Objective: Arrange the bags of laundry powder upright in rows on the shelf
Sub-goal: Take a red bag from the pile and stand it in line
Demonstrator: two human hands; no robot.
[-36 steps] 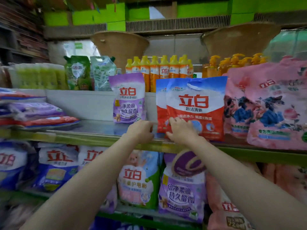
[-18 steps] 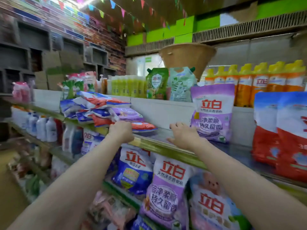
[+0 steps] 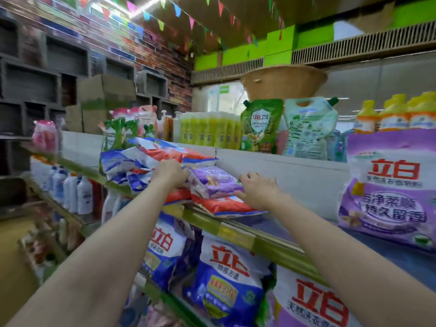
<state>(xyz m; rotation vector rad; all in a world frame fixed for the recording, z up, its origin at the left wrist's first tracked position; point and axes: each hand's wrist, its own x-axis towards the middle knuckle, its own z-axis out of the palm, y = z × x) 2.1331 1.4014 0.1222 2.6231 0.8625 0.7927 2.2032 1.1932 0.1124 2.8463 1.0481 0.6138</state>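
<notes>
**A:** Head view: the long metal shelf with the green-yellow front lip (image 3: pixel 236 228) runs across everything. What sits on it?

**B:** At the right, an upright purple-and-white plastic bag of laundry powder (image 3: pixel 387 192) leans near the white back panel, already standing as the task wants. The bare stretch of shelf between it and the pile looks like room left for the next bags.

**A:** And the pile?

**B:** A heap of flat-lying blue, red and white powder bags (image 3: pixel 151 159) at the left, stacked on their faces, so none of those count as arranged yet. On its near right side lies a purple plastic powder bag on its back (image 3: pixel 212 182), resting on a red one (image 3: pixel 224 206).

**A:** The hands?

**B:** Both are on that purple bag. The left hand (image 3: pixel 169 172) curls over its left end, fingers bent round the edge. The right hand (image 3: pixel 257 190) lies on its right end, fingers slightly spread and bent onto the plastic; whether the thumb hooks underneath, I cannot tell. One hand at each end, I judge, to keep the slack sack from sagging when lifted.
</notes>
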